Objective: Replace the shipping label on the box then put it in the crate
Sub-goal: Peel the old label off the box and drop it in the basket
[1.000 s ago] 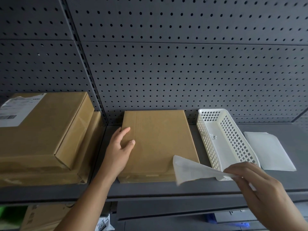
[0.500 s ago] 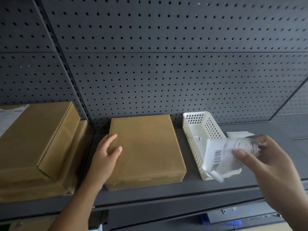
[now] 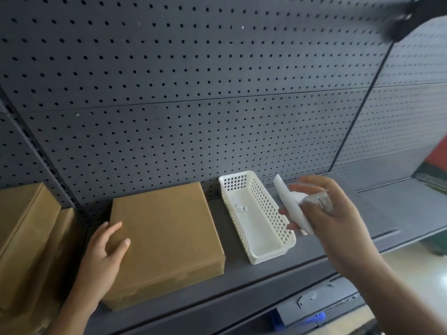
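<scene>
A flat brown cardboard box (image 3: 167, 240) lies on the dark grey shelf (image 3: 242, 288), its top bare. My left hand (image 3: 106, 255) rests on the box's near left corner with fingers spread over the top edge. To the right, my right hand (image 3: 331, 218) holds a peeled white shipping label (image 3: 294, 209), curled and folded, in the air just right of a white perforated plastic basket (image 3: 256, 213). Printed text shows on a bit of the label near my fingertips.
Stacked brown cardboard boxes (image 3: 26, 240) stand at the far left of the shelf. A dark pegboard wall (image 3: 217, 93) backs the shelf. The basket holds only a small clear item. A blue object (image 3: 314, 317) shows below the shelf edge.
My right hand has carried the label from in front of the box, rightward and up past the basket, and the label has curled. My left hand stays on the box. The view has swung right.
</scene>
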`<state>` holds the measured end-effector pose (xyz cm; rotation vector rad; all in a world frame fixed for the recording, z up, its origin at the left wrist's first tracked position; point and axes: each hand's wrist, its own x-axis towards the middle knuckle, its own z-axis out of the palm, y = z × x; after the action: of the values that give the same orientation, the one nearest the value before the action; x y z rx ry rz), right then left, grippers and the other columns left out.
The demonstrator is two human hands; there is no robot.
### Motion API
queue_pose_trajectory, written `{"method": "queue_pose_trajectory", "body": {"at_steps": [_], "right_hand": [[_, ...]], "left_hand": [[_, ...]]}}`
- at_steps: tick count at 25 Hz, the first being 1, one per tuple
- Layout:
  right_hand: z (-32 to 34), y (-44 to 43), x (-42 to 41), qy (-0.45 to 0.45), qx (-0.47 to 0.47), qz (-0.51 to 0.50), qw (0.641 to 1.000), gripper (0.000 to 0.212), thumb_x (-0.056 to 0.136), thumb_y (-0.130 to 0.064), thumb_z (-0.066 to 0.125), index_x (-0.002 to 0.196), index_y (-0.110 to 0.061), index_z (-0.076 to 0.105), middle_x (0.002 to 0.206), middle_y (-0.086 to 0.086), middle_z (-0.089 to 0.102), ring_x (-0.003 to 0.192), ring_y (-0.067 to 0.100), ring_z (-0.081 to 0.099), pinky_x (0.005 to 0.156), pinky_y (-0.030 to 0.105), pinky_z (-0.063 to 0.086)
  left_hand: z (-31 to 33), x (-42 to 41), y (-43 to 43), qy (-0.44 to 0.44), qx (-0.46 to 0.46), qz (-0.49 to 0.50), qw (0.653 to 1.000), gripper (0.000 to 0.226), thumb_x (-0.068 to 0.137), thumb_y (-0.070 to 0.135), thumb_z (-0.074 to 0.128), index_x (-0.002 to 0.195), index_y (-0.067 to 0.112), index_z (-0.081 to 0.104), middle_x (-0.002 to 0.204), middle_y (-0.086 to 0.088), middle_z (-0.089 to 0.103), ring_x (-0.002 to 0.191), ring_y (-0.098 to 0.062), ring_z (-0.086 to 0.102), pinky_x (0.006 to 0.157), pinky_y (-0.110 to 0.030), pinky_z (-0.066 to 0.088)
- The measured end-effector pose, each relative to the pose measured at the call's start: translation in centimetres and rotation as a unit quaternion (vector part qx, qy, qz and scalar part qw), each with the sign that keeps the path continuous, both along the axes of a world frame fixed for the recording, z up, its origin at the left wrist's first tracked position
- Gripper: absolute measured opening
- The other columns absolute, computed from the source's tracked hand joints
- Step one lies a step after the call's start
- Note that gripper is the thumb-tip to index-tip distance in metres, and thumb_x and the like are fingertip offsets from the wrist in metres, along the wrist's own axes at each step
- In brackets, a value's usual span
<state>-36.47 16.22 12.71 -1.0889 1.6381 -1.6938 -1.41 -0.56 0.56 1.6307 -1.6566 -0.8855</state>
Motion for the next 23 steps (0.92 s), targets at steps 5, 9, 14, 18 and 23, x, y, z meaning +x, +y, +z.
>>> {"method": "queue_pose_trajectory", "body": {"at_steps": [5, 9, 14, 18, 23], "right_hand": [[-0.5, 2.0, -1.8, -0.011, 0.03, 0.022, 0.999, 0.026, 0.1, -0.012, 0.052, 0.104, -0.023, 0.075, 0.095, -0.001, 0.073, 0.081, 0.022, 0.06, 0.073, 0.04, 0.044], [0.0, 3.5, -2.3, 0.07, 0.068, 0.043, 0.994, 0.02, 0.087, -0.038, 0.073, 0.106, -0.031, 0.071, 0.089, -0.005, 0.071, 0.079, 0.014, 0.063, 0.071, 0.018, 0.05], [-0.4, 4.0, -3.4, 0.091, 0.086, 0.002, 0.992, 0.019, 0.1, -0.03, 0.054, 0.092, -0.019, 0.068, 0.076, -0.001, 0.068, 0.06, 0.01, 0.055, 0.061, 0.022, 0.045], [-0.3, 4.6, -4.2, 0.023, 0.031, 0.021, 0.999, 0.03, 0.105, -0.012, 0.043, 0.108, -0.021, 0.072, 0.103, 0.003, 0.074, 0.072, 0.03, 0.069, 0.06, 0.035, 0.056], [-1.1, 4.8, -6.0, 0.017, 0.049, -0.034, 0.998, 0.031, 0.105, -0.008, 0.038, 0.102, -0.023, 0.065, 0.067, 0.005, 0.05, 0.043, 0.017, 0.028, 0.043, 0.023, 0.027]], "left_hand": [[1.4, -0.5, -0.5, -0.091, -0.118, 0.011, 0.989, 0.035, 0.1, 0.031, 0.054, 0.134, 0.024, 0.057, 0.157, 0.003, 0.035, 0.145, -0.024, 0.032, 0.113, -0.048, 0.031], [3.3, -3.7, 1.2, -0.066, -0.165, -0.054, 0.983, 0.033, 0.099, 0.028, 0.056, 0.13, 0.039, 0.054, 0.155, 0.011, 0.036, 0.143, -0.014, 0.035, 0.111, -0.041, 0.031], [4.3, -7.7, 3.2, -0.031, -0.164, -0.114, 0.979, 0.037, 0.098, 0.036, 0.052, 0.134, 0.035, 0.055, 0.153, 0.02, 0.035, 0.138, -0.006, 0.037, 0.11, -0.039, 0.035], [4.1, -9.8, 3.6, 0.008, -0.149, -0.148, 0.978, 0.035, 0.098, 0.032, 0.054, 0.133, 0.036, 0.055, 0.148, 0.027, 0.039, 0.136, -0.002, 0.04, 0.109, -0.036, 0.036], [3.5, -11.9, 4.3, 0.01, -0.135, -0.177, 0.975, 0.034, 0.098, 0.031, 0.055, 0.131, 0.037, 0.055, 0.139, 0.034, 0.043, 0.132, -0.004, 0.045, 0.109, -0.034, 0.036]]}}
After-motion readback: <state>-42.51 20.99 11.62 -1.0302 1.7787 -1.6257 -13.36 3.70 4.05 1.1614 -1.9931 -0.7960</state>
